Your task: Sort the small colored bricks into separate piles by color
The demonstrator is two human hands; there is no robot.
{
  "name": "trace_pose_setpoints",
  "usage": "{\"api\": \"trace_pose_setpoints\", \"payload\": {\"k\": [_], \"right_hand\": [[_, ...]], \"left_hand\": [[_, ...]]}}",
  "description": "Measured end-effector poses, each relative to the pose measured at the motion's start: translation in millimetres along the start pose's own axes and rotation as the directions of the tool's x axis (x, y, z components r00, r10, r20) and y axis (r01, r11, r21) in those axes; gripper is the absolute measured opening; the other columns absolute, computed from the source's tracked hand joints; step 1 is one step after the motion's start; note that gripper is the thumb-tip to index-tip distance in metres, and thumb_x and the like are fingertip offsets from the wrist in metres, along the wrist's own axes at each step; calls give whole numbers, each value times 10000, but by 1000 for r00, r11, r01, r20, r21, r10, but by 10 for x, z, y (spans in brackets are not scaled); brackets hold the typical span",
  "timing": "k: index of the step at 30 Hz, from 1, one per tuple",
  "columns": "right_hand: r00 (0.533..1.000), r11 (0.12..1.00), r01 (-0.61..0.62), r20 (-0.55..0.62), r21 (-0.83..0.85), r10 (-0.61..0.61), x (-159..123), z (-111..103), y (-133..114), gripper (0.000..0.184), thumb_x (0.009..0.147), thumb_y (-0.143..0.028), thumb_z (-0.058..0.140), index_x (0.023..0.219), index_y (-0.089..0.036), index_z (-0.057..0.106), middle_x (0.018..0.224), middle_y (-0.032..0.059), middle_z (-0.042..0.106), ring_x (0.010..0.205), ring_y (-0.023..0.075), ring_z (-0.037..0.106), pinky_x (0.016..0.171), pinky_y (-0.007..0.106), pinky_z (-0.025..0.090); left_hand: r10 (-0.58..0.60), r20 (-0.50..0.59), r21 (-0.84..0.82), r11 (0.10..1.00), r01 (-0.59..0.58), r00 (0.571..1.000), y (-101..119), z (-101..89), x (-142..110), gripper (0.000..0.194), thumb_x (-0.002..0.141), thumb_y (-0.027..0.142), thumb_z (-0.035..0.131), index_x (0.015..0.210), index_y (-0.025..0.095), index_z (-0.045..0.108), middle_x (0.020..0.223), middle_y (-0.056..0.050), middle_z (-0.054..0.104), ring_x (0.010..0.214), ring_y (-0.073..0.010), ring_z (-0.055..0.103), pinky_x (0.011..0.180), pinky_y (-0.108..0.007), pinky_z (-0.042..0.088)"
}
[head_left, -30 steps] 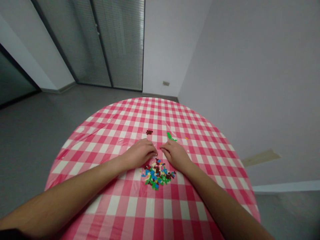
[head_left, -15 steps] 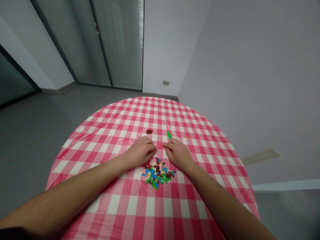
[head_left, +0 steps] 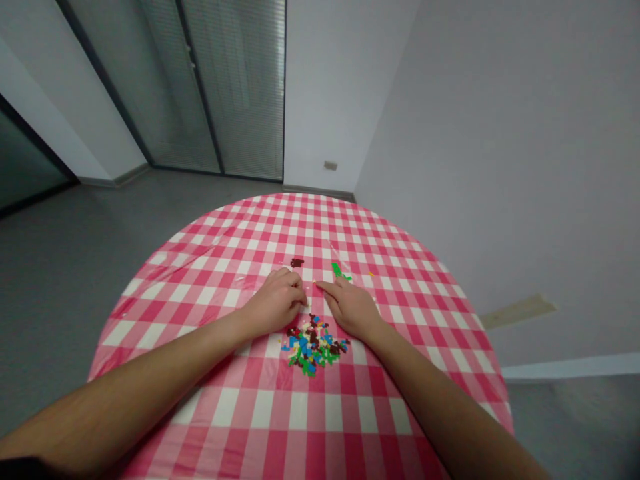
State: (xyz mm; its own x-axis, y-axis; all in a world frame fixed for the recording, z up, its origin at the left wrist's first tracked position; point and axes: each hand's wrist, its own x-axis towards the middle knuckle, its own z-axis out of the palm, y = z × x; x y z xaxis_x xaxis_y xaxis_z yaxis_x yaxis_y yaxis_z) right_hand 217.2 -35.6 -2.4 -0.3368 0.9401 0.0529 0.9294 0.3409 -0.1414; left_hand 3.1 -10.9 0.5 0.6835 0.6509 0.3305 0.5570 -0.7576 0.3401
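The round table under a red-and-white checked cloth (head_left: 240,413) lies open on both outer sides of the forearms and across its far stretch. Between the two bare hands runs a narrow gap, its near end blocked by the loose heap of small multicoloured pieces (head_left: 314,343); beyond the fingers, the dark brown cluster (head_left: 297,263) and bright green pieces (head_left: 337,269) stand apart with a passage between them.

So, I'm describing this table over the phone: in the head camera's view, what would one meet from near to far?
Pile of mixed coloured pieces → small yellow piece → brown pieces → far edge of the table → small wall plate.
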Motion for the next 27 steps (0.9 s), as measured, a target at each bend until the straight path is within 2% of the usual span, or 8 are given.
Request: {"api": "trace_pose_setpoints", "payload": {"k": [4, 8, 13, 17, 20, 24, 27], "right_hand": [[1000, 1000, -9, 5, -23, 9, 13, 3, -14, 402, 1027, -313, 361, 1386, -282, 539, 1146, 100, 653, 977, 225, 638, 752, 307, 470], [999, 1000, 9, -48, 18, -8, 1, 11, -16, 392, 1023, -297, 381, 1369, -246, 558, 1109, 100, 672, 956, 220, 640, 749, 310, 471], [991, 992, 100, -99, 74, -92, -30, 20, -26, 286, 997, -279, 457, 1161, -236, 688, 973, 70, 678, 914, 183, 621, 753, 272, 457], [994, 996, 74, -84, 59, -69, -9, 42, -15, 354, 1009, -275, 421, 1311, -235, 601, 1028, 87, 668, 932, 195, 616, 760, 281, 465], [998, 999, 42, -48, 23, -41, 24, 53, 2, 414, 1018, -278, 380, 1411, -251, 510, 1116, 105, 655, 970, 219, 622, 766, 305, 476], [999, 999, 41, -19, -21, -41, 48, 51, 3, 427, 1020, -278, 365, 1422, -241, 502, 1084, 113, 657, 937, 234, 637, 731, 319, 478], [998, 999, 25, -50, 40, -23, 50, 49, 11, 372, 1010, -280, 415, 1337, -229, 584, 1080, 101, 669, 928, 218, 639, 748, 310, 477]], "left_hand": [[14, 17, 9, 1000, -14, 1000, 4, 19, -8, 318, 804, 49, 515, 887, 225, 766, 849, -51, 600, 877, -215, 504, 799, -367, 390], [29, 35, 25, 999, -30, 999, -19, 46, -12, 341, 822, 55, 513, 942, 240, 774, 868, -54, 598, 889, -219, 497, 798, -365, 387], [25, 61, 52, 998, -28, 998, -29, 62, -10, 362, 838, 73, 534, 1057, 257, 756, 904, -63, 606, 920, -230, 500, 812, -369, 384], [5, 32, 76, 997, -8, 999, -28, 60, 4, 342, 866, 106, 529, 1106, 237, 733, 924, -72, 611, 922, -235, 502, 813, -374, 382], [-24, -7, 89, 996, 25, 1000, -40, 61, 15, 296, 876, 124, 525, 1047, 221, 746, 895, -68, 618, 901, -232, 500, 803, -375, 379], [-61, -25, 93, 994, 64, 998, -49, 62, 21, 267, 858, 121, 536, 976, 210, 759, 884, -66, 625, 901, -236, 500, 803, -383, 379], [-62, -15, 91, 994, 63, 998, -42, 57, 23, 278, 844, 119, 538, 986, 217, 756, 881, -66, 630, 898, -238, 503, 804, -387, 382]]}}
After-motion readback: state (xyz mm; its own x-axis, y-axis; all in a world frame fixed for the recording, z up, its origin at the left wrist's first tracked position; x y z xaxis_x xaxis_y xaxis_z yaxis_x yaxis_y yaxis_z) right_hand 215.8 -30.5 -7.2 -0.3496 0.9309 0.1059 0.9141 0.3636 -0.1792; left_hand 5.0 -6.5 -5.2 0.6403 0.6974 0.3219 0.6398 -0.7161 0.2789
